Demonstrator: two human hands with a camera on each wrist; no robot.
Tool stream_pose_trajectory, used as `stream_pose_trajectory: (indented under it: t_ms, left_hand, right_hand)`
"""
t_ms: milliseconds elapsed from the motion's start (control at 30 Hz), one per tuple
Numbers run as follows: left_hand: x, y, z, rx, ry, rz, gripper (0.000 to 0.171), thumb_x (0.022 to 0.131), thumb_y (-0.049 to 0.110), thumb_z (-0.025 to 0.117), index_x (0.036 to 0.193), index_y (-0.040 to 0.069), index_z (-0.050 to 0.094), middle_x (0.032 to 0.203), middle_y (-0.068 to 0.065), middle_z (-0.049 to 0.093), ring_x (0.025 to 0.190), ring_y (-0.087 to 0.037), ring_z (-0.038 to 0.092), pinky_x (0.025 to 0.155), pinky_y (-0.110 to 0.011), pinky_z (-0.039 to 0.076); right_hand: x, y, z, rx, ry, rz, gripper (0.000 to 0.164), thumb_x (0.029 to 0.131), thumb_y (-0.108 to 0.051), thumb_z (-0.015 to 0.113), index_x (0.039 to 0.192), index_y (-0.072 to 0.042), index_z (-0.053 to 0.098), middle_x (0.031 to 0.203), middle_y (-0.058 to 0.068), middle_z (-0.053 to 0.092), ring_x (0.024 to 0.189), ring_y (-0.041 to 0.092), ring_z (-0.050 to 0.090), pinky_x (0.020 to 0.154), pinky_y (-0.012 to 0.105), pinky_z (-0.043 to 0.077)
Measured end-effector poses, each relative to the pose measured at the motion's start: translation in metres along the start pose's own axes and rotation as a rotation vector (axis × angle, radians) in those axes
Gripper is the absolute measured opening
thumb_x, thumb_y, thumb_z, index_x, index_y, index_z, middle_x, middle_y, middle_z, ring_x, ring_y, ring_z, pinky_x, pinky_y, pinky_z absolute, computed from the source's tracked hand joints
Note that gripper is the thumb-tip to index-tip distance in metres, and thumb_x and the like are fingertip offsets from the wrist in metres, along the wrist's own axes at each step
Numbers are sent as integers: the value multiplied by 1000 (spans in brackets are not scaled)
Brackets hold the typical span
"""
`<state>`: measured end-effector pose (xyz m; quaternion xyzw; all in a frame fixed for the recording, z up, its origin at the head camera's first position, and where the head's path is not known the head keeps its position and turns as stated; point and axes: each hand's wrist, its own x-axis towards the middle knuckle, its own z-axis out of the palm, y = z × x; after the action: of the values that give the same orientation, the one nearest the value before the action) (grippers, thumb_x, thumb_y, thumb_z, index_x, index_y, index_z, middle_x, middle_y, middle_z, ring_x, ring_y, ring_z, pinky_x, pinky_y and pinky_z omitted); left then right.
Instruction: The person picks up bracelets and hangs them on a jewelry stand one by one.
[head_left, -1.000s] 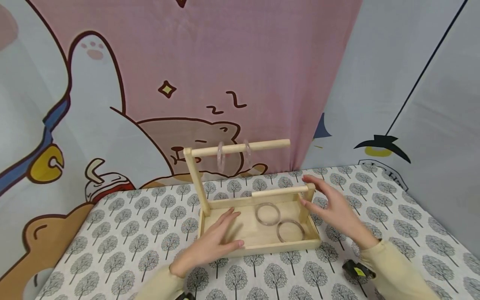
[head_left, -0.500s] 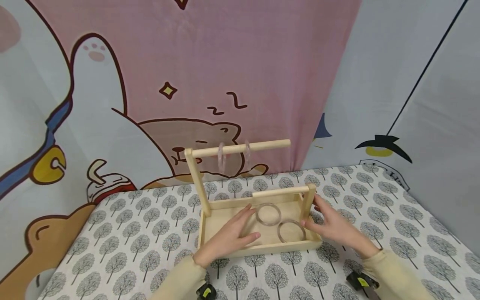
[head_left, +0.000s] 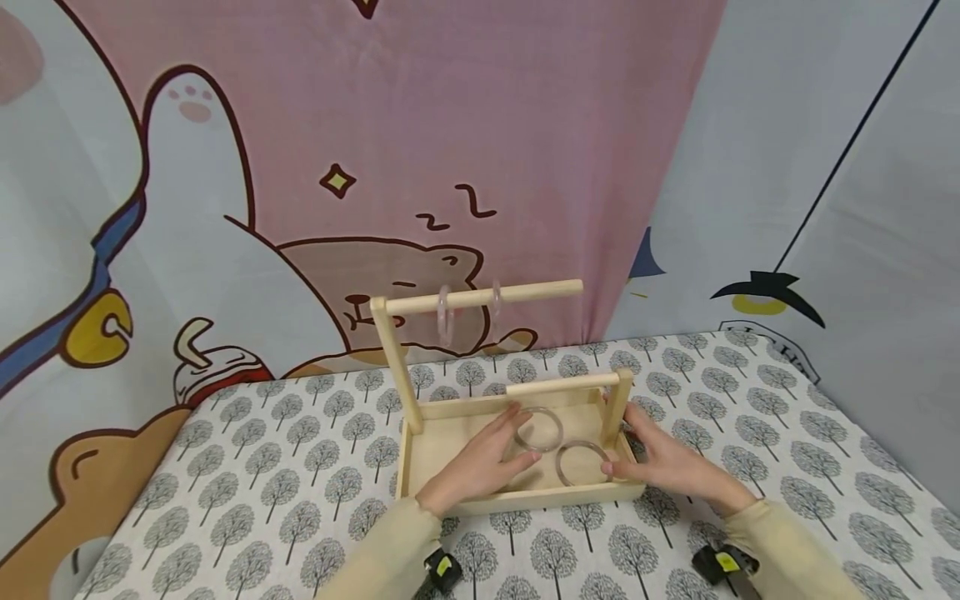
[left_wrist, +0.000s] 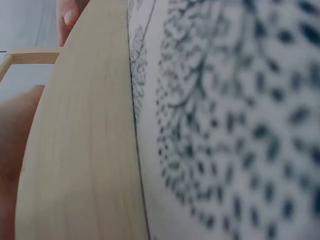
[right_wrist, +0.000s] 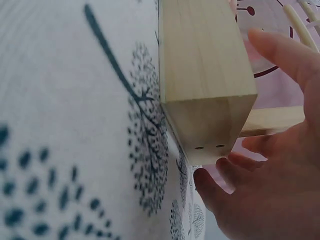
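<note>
A pale wooden jewellery stand with a tray base (head_left: 540,501) stands on the table. Two clear pinkish bangles lie in the tray, a far bangle (head_left: 562,430) and a near bangle (head_left: 581,443). My left hand (head_left: 480,460) reaches over the front wall, fingertips at the far bangle's left edge, thumb extended. At the tray's right end is my right hand (head_left: 663,460), its thumb over the end wall beside the near bangle and its other fingers outside. In the right wrist view, the right hand (right_wrist: 270,180) spreads loosely around the tray's end.
Two more bangles, a left one (head_left: 444,317) and a right one (head_left: 496,307), hang from the stand's tall rod (head_left: 540,291). A shorter rod (head_left: 562,383) crosses above the tray. A tree-patterned cloth (head_left: 300,500) covers the table; a cartoon curtain (head_left: 525,150) hangs behind.
My left hand has moved right across the tray to the far bangle. My right hand has come down from the short rod's post to the tray's right end. The bangles look unmoved.
</note>
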<state>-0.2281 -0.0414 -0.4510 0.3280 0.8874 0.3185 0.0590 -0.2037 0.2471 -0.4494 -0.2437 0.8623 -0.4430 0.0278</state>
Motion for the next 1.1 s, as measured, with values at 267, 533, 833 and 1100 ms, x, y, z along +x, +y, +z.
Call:
stream_pose_trajectory:
  t_ms: [267, 533, 833, 1100]
  left_hand:
    - [2, 2, 1, 96, -147, -34, 68, 99, 44, 50, 146, -3, 36, 157, -19, 18, 143, -33, 19, 115, -45, 18]
    - [-2, 3, -2, 163, -184, -39, 66, 100, 45, 47, 143, -3, 41, 157, -18, 18, 143, -31, 18, 115, -43, 18]
    - [-11, -6, -5, 109, -122, -18, 49, 95, 32, 59, 131, -1, 54, 154, -20, 26, 137, -36, 32, 112, -45, 26]
    - [-21, -11, -12, 62, -61, -3, 34, 93, 24, 63, 117, -1, 62, 151, -21, 33, 132, -37, 39, 108, -48, 32]
  right_hand:
    - [-1, 5, 0, -5, -91, 15, 103, 81, -29, 77, 151, 7, 10, 153, 35, 2, 135, 57, 7, 95, 77, 16]
    - [-4, 4, -1, -29, -139, -4, 97, 88, -28, 71, 151, 6, 7, 153, 34, 1, 137, 55, 7, 97, 74, 19]
    - [-10, 1, -4, -11, -227, 62, 93, 94, -28, 62, 153, 0, -4, 153, 34, -5, 135, 57, 9, 98, 73, 23]
    - [-9, 1, -6, 30, -273, 76, 93, 96, -24, 60, 152, -2, -11, 151, 37, -8, 133, 60, 10, 98, 73, 24]
